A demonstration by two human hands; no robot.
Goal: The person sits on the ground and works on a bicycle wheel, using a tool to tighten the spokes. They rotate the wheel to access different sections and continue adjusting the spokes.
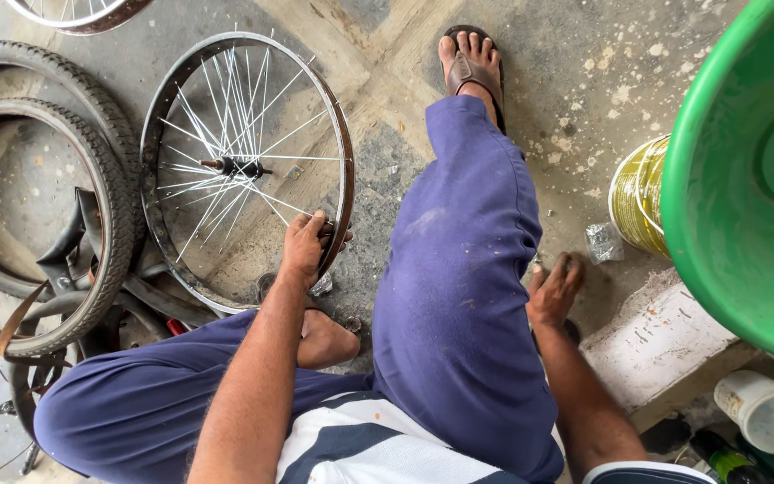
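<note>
A bare spoked bicycle wheel rim [161, 116] lies on the concrete floor in front of me, with its hub [235, 167] at the centre. My left hand [308, 244] grips the rim's near right edge. My right hand [555, 289] reaches down to the floor beside my right leg, fingers spread and touching the ground; whether something small lies under them is unclear. My legs in blue trousers fill the middle, one sandalled foot [471, 64] stretched forward.
Two black tyres [107, 193] and loose inner tubes [69, 251] lie at the left. A large green tub [718, 233] stands at the right, a yellowish tin [638, 193] beside it, a white brick [665, 345] below, a white cup [768, 410] and a green bottle [727, 462] at the lower right.
</note>
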